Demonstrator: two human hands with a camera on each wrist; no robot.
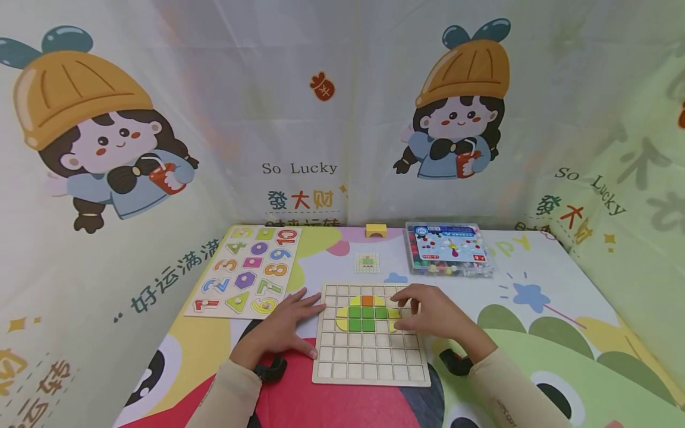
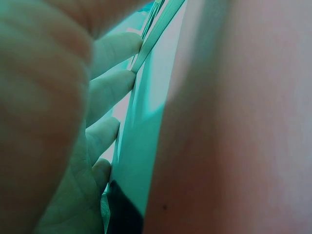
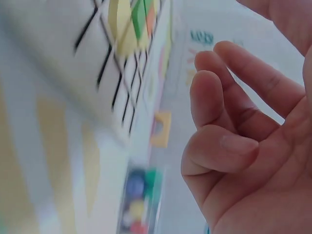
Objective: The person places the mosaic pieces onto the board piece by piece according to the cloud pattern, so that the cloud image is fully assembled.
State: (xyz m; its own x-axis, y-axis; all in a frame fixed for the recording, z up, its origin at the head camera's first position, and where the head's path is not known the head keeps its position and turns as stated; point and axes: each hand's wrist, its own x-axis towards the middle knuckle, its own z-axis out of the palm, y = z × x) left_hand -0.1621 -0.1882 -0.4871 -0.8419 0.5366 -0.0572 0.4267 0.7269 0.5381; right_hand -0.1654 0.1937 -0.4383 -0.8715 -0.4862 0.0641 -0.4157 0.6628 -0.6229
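Note:
A pale wooden grid board (image 1: 348, 356) lies flat in front of me. In its upper part sits a shape made of green squares (image 1: 368, 325), an orange square (image 1: 367, 301) and yellow rounded pieces (image 1: 342, 324). My left hand (image 1: 286, 324) rests at the board's left edge with its fingers spread; the left wrist view shows fingertips (image 2: 127, 79) against that edge. Above the board's right side hovers my right hand (image 1: 433, 312), thumb and index finger apart beside the yellow pieces. The right wrist view shows bent fingers (image 3: 207, 97) with nothing visible between them.
Behind the grid board lies a small pattern card (image 1: 367, 263). A number-and-shape puzzle board (image 1: 214, 300) is at left. Toward the back stand a yellow arch block (image 1: 376, 230) and a clear box of coloured beads (image 1: 449, 249). Printed curtains (image 1: 353, 137) enclose the table.

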